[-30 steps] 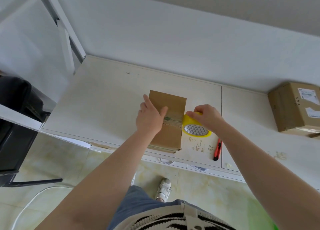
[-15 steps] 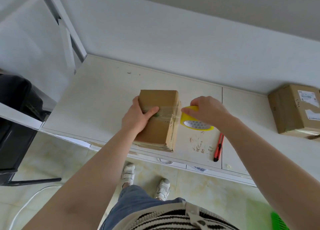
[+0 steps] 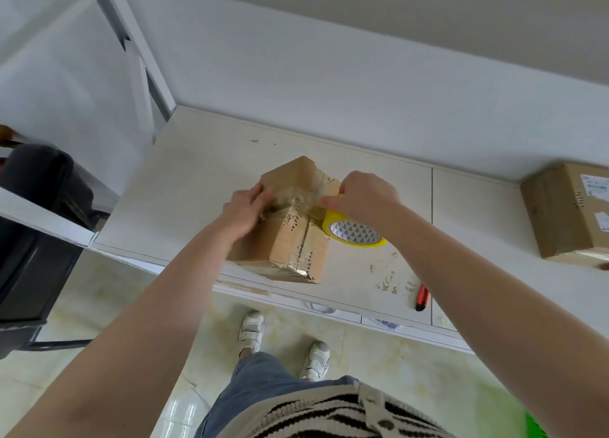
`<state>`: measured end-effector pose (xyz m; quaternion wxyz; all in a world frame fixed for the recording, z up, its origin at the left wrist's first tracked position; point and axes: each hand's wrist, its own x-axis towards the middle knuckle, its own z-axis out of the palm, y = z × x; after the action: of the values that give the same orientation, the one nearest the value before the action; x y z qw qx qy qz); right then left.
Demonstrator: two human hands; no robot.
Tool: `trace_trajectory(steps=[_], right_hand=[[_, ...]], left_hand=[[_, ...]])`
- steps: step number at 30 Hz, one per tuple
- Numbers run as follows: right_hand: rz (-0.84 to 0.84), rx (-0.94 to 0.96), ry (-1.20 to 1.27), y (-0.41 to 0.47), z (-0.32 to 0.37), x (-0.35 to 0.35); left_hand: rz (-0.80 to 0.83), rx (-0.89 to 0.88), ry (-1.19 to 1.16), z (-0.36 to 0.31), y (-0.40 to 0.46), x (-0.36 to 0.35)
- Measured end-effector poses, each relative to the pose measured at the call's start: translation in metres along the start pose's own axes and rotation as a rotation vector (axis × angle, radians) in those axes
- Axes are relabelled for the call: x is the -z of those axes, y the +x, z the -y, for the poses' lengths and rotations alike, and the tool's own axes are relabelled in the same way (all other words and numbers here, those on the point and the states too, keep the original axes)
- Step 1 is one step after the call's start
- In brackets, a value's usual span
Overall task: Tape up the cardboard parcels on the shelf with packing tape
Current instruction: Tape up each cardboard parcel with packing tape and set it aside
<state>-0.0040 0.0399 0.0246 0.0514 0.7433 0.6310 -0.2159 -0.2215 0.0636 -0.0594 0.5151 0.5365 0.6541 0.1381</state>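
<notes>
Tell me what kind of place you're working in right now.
Probably a small packing or mailing corner in a room: a white shelf against a plain wall, a labelled cardboard parcel waiting at one end, and a red utility knife lying ready.

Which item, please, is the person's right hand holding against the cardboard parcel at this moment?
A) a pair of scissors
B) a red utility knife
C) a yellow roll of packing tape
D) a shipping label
C: the right hand grips the yellow roll of packing tape against the cardboard parcel, while the red utility knife lies untouched on the shelf.
</notes>
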Motion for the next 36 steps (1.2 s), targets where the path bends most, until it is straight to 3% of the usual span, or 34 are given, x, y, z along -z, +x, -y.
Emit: trace_trajectory(steps=[2,4,7,14,19,24,32,36], right_hand=[[-0.011,0.000,-0.025,0.000,0.010,0.002],[-0.008,-0.001,-0.042,0.000,0.018,0.005],[0.013,0.019,-0.015,-0.001,0.017,0.009],[0.032,0.041,-0.078,-0.007,0.007,0.033],[0.051,0.094,0.012,-0.006,-0.003,0.038],[0.028,0.122,0.091,-0.007,0.000,0.032],[0.018,0.115,0.014,-0.007,0.010,0.030],[0.039,0.160,0.082,-0.006,0.005,0.037]], left_hand=[[0.150,0.120,-0.067,-0.018,-0.006,-0.002],[0.216,0.128,-0.015,-0.031,-0.011,-0.010],[0.188,0.117,-0.045,-0.026,-0.003,-0.017],[0.240,0.063,-0.372,-0.034,-0.022,-0.044],[0.256,0.024,-0.299,-0.039,-0.027,-0.044],[0.418,0.101,-0.480,-0.004,-0.020,-0.033],[0.359,0.180,-0.508,-0.022,-0.021,-0.042],[0.242,0.048,-0.442,-0.023,-0.019,-0.039]])
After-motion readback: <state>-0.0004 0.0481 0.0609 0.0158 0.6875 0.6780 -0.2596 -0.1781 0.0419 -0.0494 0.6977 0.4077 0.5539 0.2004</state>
